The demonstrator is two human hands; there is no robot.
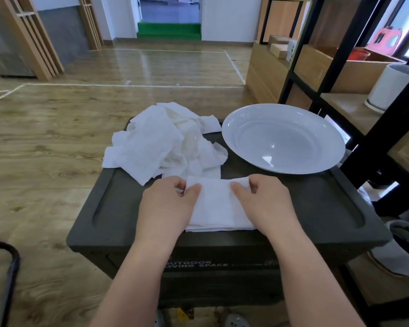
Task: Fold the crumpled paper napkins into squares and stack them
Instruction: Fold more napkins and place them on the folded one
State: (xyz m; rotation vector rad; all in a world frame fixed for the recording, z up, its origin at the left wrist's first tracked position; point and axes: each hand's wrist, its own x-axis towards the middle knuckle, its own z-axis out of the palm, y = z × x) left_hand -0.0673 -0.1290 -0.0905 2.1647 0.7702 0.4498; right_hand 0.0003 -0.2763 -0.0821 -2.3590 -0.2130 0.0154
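Item: napkin (219, 206), white paper, partly folded, lying flat on the dark worktop (300, 208) near its front edge, between my two hands. Handling, as I judge it: very light, soft, no stiffness, likely to tear if tugged and to spring open unless the crease is pressed; best taken at the far corners and edges, with a light pinch. Position: my left hand (168, 204) pinches the far left corner, thumb on top and fingers (181, 184) curled behind the edge; my right hand (262, 199) pinches the far right corner the same way, so the sheet runs from one grip to the other with its near edge free on the worktop. Stock: pile (161, 142) of crumpled napkins just beyond, touching the napkin's far edge. Also present: plate (246, 121), white, far right, nothing in it.
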